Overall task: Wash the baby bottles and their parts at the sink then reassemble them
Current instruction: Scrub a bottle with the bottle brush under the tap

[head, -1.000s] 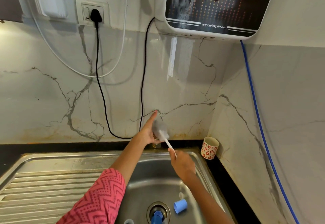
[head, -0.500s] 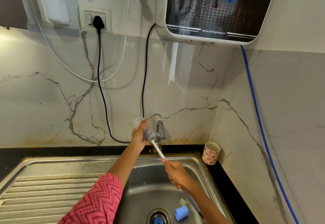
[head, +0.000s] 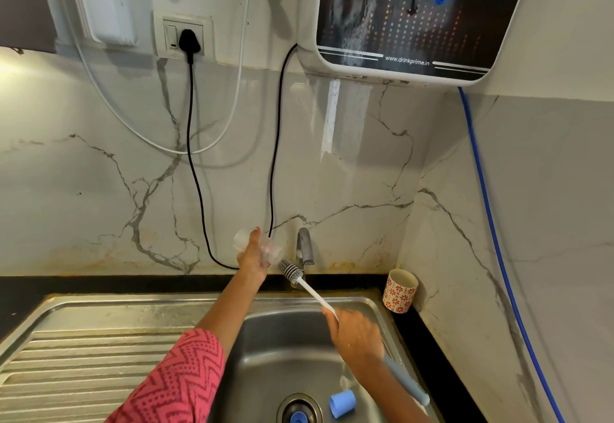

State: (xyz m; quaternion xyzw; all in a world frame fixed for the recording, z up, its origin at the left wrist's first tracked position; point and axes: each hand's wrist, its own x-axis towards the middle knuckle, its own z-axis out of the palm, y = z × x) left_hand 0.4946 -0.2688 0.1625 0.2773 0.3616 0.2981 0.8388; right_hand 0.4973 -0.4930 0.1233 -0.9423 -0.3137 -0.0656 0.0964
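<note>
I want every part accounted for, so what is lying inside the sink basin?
In the sink, a light blue cap lies on its side beside the drain, where another blue piece sits. The right hand and forearm hide part of the basin floor.

**Steel, marble, clear plastic**

The sink (head: 99, 316) is dull brushed steel, its drainboard ribbed. Glossy veined marble wall (head: 332, 173). The bottle (head: 244, 240) looks clear plastic; the brush (head: 290, 269) has a smooth white plastic stem and grey bristles.

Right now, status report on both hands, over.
Left hand grips clear bottle. Right hand holds brush, head outside bottle, beside tap. Nothing blocking.
</note>
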